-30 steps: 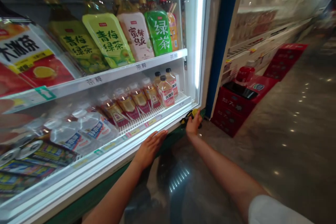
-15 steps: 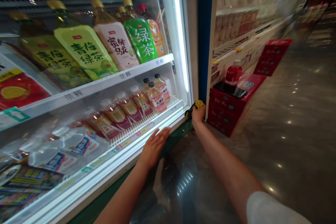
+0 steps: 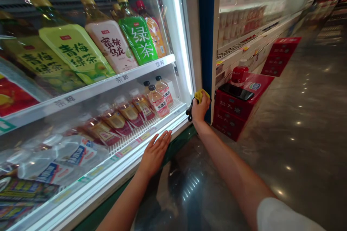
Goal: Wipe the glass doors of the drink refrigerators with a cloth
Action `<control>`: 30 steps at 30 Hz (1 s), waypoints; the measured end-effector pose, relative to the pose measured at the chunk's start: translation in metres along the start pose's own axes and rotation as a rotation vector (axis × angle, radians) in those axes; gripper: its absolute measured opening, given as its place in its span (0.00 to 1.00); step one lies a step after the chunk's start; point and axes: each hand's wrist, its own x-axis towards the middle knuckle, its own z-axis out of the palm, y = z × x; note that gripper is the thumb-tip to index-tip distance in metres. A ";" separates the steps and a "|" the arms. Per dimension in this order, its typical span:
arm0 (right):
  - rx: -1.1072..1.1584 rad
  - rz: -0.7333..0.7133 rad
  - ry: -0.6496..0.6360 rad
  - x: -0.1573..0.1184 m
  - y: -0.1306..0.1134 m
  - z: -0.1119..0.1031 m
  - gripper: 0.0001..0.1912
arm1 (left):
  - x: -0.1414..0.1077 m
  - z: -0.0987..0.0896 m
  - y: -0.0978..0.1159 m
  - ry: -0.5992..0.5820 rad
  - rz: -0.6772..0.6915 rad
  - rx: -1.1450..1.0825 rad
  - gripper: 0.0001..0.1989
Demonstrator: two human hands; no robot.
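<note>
My right hand (image 3: 200, 108) is closed around a compact yellow-and-black object (image 3: 200, 95) that looks like a tape measure; the fingers cover much of it. A black strap (image 3: 190, 110) hangs from its left side. This hand is at the lower right corner of a lit drinks cooler, against the frame. Lower and to the left, my left hand (image 3: 155, 151) lies with fingers stretched out along the cooler's white bottom frame (image 3: 130, 166). Behind the glass near it stand small bottles with red labels (image 3: 123, 112) and two pink-labelled bottles (image 3: 159, 103).
Large tea bottles (image 3: 77, 52) lean on the upper cooler shelf (image 3: 121, 78). Right of the blue panel (image 3: 206, 25), red cartons (image 3: 230, 115) on the floor carry a dark phone (image 3: 237, 91) and a red bottle (image 3: 240, 74). Another red stack (image 3: 282, 56) stands farther back.
My right hand, with the yellow-and-black object, has moved slightly up and left against the cooler corner. My left hand stays on the frame. The view has shifted a little to the right.
</note>
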 end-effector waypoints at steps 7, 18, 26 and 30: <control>0.072 -0.304 -0.210 -0.036 0.008 -0.028 0.14 | -0.004 -0.004 0.001 0.027 -0.037 -0.006 0.32; 0.057 -0.550 -0.327 -0.067 -0.029 -0.026 0.19 | -0.033 -0.023 -0.007 0.026 -0.102 -0.014 0.34; 0.061 -0.448 -0.144 -0.062 -0.051 -0.013 0.23 | -0.068 -0.035 -0.012 0.001 -0.146 -0.007 0.34; 0.045 -0.677 -0.390 -0.105 -0.056 -0.024 0.24 | -0.082 -0.041 -0.019 -0.002 -0.139 0.007 0.35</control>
